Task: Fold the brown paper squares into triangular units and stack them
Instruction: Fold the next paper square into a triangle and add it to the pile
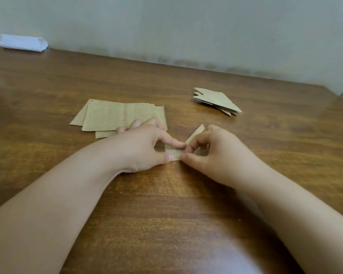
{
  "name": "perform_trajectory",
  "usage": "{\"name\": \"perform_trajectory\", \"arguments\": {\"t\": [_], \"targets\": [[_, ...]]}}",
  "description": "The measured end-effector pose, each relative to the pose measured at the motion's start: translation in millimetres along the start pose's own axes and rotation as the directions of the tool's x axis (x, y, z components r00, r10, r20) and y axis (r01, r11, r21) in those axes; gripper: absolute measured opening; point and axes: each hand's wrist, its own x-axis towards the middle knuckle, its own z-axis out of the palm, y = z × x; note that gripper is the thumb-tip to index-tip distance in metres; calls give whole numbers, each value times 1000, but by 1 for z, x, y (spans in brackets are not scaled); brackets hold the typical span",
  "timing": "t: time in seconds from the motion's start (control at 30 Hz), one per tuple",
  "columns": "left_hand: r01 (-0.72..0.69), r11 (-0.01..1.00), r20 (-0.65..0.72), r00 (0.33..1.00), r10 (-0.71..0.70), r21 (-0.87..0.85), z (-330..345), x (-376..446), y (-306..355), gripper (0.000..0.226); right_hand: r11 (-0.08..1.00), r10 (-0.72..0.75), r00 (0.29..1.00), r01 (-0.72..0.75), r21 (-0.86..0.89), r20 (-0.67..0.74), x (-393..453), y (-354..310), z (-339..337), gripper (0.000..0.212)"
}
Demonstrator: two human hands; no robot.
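Brown paper piece [175, 153], partly folded, lies on the wooden table [166, 214] between both hands. Left hand [145, 147] pinches its left end with thumb and forefinger; right hand [212, 153] pinches its right end, fingers curled. Flat squares [111, 115] lie behind the left hand; stacked triangles [216, 100] well apart, far right.

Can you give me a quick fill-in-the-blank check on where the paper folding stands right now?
1. Both hands pinch one piece of brown paper on the ____ table.
2. The folded triangular units lie stacked to the ____ of the flat sheets.
3. The left hand partly covers the pile of ____ sheets.
4. The white object sits at the table's far ____ corner.

Missing words: wooden; right; flat; left
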Motion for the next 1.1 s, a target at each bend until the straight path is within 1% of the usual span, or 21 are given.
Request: {"name": "perform_trajectory", "arguments": {"t": [0.07, 0.17, 0.23, 0.33, 0.37, 0.43, 0.53, 0.6, 0.7, 0.9, 1.1], "targets": [[-9, 1000, -12, 1000, 9, -4, 1, -1, 1, 21, 999, 31, 999, -31, 6, -9, 4, -7, 7, 17], [-14, 1000, -13, 1000, 14, -7, 0, -1, 0, 22, 997, 75, 997, -75, -29, 4, 7, -13, 9, 19], [-18, 1000, -8, 1000, 18, -14, 0, -1, -1, 22, 993, 117, 993, -117, -1, 9, 7, -9, 8, 21], [-21, 1000, 0, 1000, 21, -16, -1, 1, -1, 26, 959, 274, 958, -265, 99, -86, 11, 9, -9, 24], [-20, 1000, 2, 1000, 20, -18, -1, 1, -1, 27, 944, 317, 945, -306, 122, -86, 12, 13, -15, 24], [-16, 1000, 7, 1000, 17, -16, -1, 1, -2, 27, 927, 356, 934, -349, 139, -28, 15, 16, -23, 27], [-12, 1000, 10, 1000, 12, -14, -1, 2, -3, 29, 924, 355, 935, -352, 148, 5, 21, 18, -19, 30], [-15, 1000, 2, 1000, 15, -2, 0, 2, -3, 32, 912, 368, 930, -362, 190, 7, 23, 18, -18, 31], [-12, 1000, -4, 1000, 12, 8, 1, 4, -4, 34, 899, 371, 927, -373, 230, 53, 20, 19, -23, 30], [-19, 1000, -2, 1000, 19, 5, 2, 6, -6, 32, 938, 332, 940, -338, 83, 75, 16, 22, -20, 35], [-35, 999, 12, 999, 35, -7, 2, 5, -6, 34, 965, 262, 963, -263, 5, 54, 10, 24, -20, 33]]}}
